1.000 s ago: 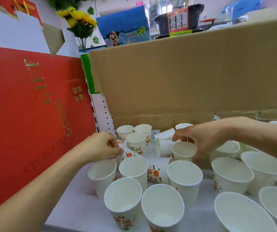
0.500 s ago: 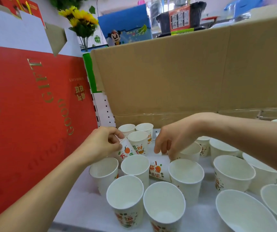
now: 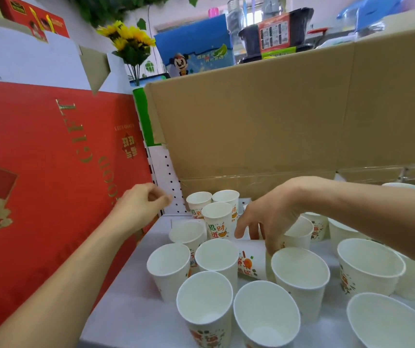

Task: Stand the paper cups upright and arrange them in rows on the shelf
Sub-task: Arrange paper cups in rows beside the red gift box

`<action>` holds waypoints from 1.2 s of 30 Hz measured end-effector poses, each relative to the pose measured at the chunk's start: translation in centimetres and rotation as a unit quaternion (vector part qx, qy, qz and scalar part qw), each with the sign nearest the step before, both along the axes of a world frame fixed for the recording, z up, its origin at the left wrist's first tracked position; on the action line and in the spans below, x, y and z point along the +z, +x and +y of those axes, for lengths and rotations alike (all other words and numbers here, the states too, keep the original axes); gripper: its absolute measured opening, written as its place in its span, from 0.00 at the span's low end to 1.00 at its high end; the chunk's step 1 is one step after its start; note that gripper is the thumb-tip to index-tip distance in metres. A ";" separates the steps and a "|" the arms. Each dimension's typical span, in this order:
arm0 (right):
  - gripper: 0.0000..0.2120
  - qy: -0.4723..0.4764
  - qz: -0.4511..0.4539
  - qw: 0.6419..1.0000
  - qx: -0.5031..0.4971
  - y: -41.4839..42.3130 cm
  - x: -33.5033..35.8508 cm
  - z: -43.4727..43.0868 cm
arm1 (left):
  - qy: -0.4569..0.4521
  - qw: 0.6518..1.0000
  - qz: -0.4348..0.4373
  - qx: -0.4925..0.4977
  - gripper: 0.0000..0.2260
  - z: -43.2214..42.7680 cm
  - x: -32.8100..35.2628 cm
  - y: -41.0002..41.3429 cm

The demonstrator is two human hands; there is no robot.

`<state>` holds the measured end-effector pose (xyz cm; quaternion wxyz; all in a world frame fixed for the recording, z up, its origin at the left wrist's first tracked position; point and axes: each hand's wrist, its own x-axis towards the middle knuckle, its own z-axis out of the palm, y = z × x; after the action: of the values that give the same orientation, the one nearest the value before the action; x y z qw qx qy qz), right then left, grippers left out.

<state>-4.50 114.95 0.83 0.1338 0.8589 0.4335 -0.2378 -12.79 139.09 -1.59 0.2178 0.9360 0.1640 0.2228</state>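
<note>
One fallen cup [image 3: 250, 259] lies on its side on the shelf [image 3: 126, 310], and everything turns on it. Its long axis runs roughly left to right, wedged between two upright ones: the left cup [image 3: 217, 254] touches one end and the right cup [image 3: 299, 270] hides the other. I cannot tell which end is the mouth.

My right hand [image 3: 271, 217] hangs directly above the fallen cup, palm down. The fingers [image 3: 268, 244] are spread and nearly straight, pointing down at its upper side. The longest tips seem to reach the paper, but nothing is closed round it; this hand has hold of nothing yet.

My left hand [image 3: 142, 205] is well to the left of the fallen cup and higher, beside the red box [image 3: 50, 184]. Its fingers are loosely curled and empty.

So the right hand is much the nearer, and I judge the pick is its job. The fingers should straddle the cup across its axis, one side toward me and one away, then lift it clear of the two neighbours before tipping it upright. The back cup [image 3: 217, 219], just behind and left of the fallen cup, stands close to my index finger and could be knocked.
</note>
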 end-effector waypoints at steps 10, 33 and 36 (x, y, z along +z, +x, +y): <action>0.17 0.186 -0.070 0.980 0.022 0.5 -2.3 0.2 | -0.209 0.971 0.115 0.008 0.15 1.6 -2.5 2.6; 0.13 0.296 -0.106 0.944 -0.099 6.2 1.6 -4.4 | 0.030 0.979 0.030 -0.199 0.02 -3.5 0.5 5.2; 0.11 0.238 -0.153 0.956 -0.082 7.6 0.4 -2.7 | 0.036 0.969 0.044 -0.242 0.04 -5.6 0.8 6.0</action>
<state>3.07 112.27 1.26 -0.0295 0.9245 0.3799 -0.0033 -6.75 133.53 -0.78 0.2237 0.9640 -0.0659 0.1277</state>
